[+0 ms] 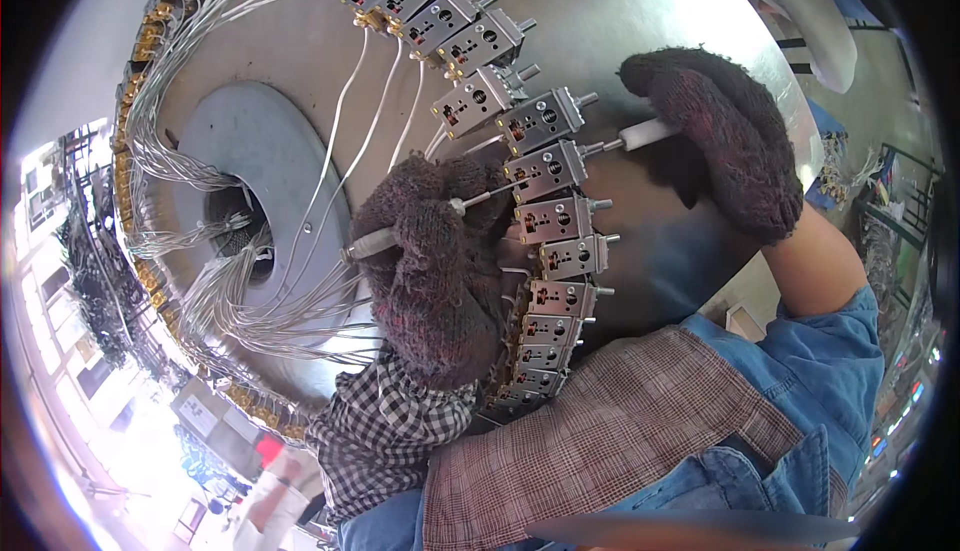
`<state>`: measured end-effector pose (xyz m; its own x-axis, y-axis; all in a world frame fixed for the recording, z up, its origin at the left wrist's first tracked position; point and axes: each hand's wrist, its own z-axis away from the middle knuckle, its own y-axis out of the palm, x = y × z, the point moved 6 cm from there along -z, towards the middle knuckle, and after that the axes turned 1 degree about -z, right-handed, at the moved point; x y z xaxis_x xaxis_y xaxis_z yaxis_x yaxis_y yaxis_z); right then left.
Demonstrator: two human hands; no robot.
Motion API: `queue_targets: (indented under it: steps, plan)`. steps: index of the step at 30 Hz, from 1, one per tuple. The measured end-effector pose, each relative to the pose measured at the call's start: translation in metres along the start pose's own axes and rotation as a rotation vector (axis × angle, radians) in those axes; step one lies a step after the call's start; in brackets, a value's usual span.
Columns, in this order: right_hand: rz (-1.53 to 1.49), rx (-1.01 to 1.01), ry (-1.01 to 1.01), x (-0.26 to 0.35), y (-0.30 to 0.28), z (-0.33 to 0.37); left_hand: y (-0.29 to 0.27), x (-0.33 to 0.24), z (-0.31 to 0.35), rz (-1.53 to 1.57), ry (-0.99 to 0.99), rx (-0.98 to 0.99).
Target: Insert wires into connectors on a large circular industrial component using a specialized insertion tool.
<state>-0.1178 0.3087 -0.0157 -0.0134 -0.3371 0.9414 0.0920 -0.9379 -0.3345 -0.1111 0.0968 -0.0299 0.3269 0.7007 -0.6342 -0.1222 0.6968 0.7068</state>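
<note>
My left hand (430,261), in a dark knitted glove, is closed around a slim screwdriver-like tool (374,243) with a pale handle. Its thin metal shaft reaches the face of a small silver metal box (545,171) in a curved row. On the outer side of that same box, my right hand (725,136), gloved alike, grips a white-handled tool (645,134). The metal tip of this one meets the short stud sticking out of the box. Both tips' exact contact is too small to make out.
The boxes curve along a large shiny metal drum (640,1). White wires (350,101) run from them to a grey ring (310,161) with a central hole, where bundled wires (250,321) gather. Brass-coloured terminals (150,31) line the far left rim. A checked sleeve covers my left forearm.
</note>
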Motion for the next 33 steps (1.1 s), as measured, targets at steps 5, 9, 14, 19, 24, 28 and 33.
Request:
queue_targets:
  steps: [5, 9, 14, 19, 24, 28, 33]
  plan:
    - [-0.375, -0.051, 0.227, -0.009, 0.006, -0.003, 0.0, -0.002, 0.002, -0.01, -0.13, 0.071]
    - [-0.452, -0.028, 0.423, -0.014, 0.013, 0.002, -0.008, 0.0, 0.003, 0.138, -0.053, 0.038]
    - [-0.283, -0.03, 0.216, -0.007, 0.01, -0.005, 0.001, -0.004, 0.003, -0.021, -0.105, 0.135]
    - [-0.36, -0.036, 0.377, -0.007, 0.012, -0.003, -0.003, -0.005, 0.0, -0.016, -0.066, 0.075]
    - [-0.376, -0.102, 0.429, -0.009, 0.007, -0.002, 0.001, -0.006, -0.003, -0.059, 0.018, 0.082]
    - [-0.471, -0.027, 0.43, -0.011, 0.009, 0.001, 0.013, -0.005, 0.001, 0.079, -0.173, 0.19]
    - [-0.345, 0.028, 0.15, -0.01, 0.006, -0.001, 0.028, 0.0, -0.001, 0.118, -0.315, 0.271]
